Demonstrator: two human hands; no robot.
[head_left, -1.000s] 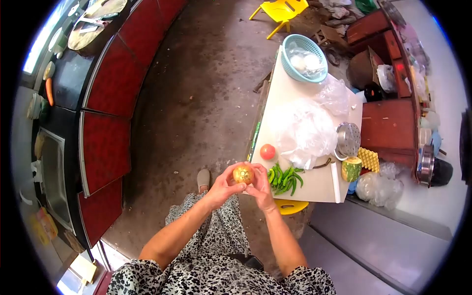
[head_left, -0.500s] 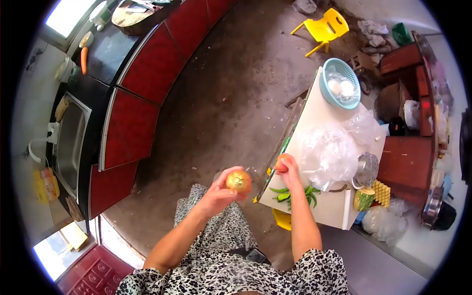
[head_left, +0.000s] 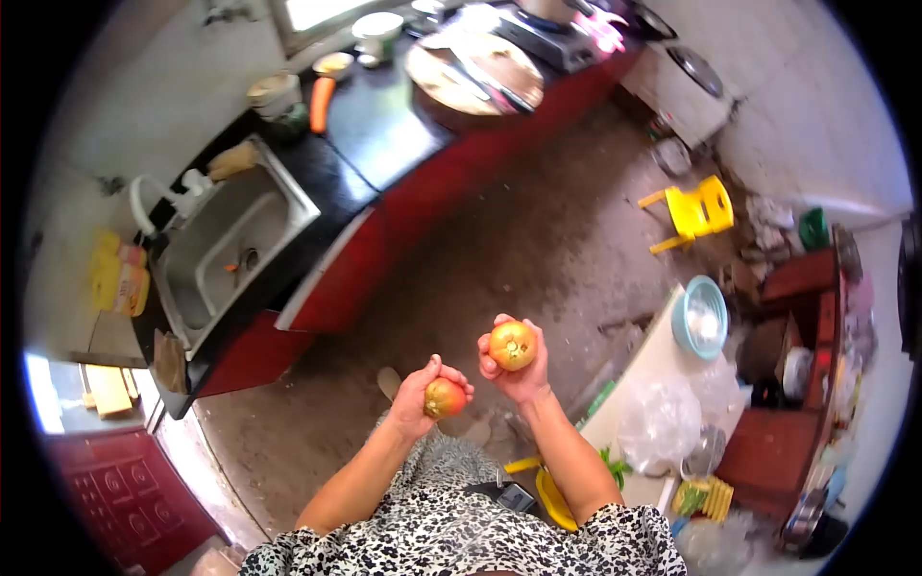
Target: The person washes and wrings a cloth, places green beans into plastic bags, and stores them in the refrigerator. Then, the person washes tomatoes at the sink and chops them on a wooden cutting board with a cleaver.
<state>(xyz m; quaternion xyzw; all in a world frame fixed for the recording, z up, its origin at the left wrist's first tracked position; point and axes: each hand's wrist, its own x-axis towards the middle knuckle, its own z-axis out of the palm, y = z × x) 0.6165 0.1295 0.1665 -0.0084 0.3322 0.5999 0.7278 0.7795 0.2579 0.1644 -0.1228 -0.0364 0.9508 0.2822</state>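
My left hand [head_left: 415, 401] is closed around a reddish tomato [head_left: 445, 398], held out in front of my body. Slightly higher and to the right, my right hand [head_left: 526, 380] grips a yellow-orange tomato [head_left: 513, 346] with its stem scar facing up. Both hands are in the air over the floor, apart from each other, between the sink counter and the white table [head_left: 615, 422].
On the left, a steel sink [head_left: 230, 259] is set in the black counter [head_left: 384, 134]. A carrot [head_left: 322, 106] and a round chopping board with a knife [head_left: 475, 77] lie farther along. The table bears a blue basket [head_left: 699, 317] and plastic bags [head_left: 661, 422]. A yellow chair [head_left: 699, 209] stands behind.
My view has turned left toward the counter and sink. My right hand has lifted its tomato away from the table and now holds it near my left hand.
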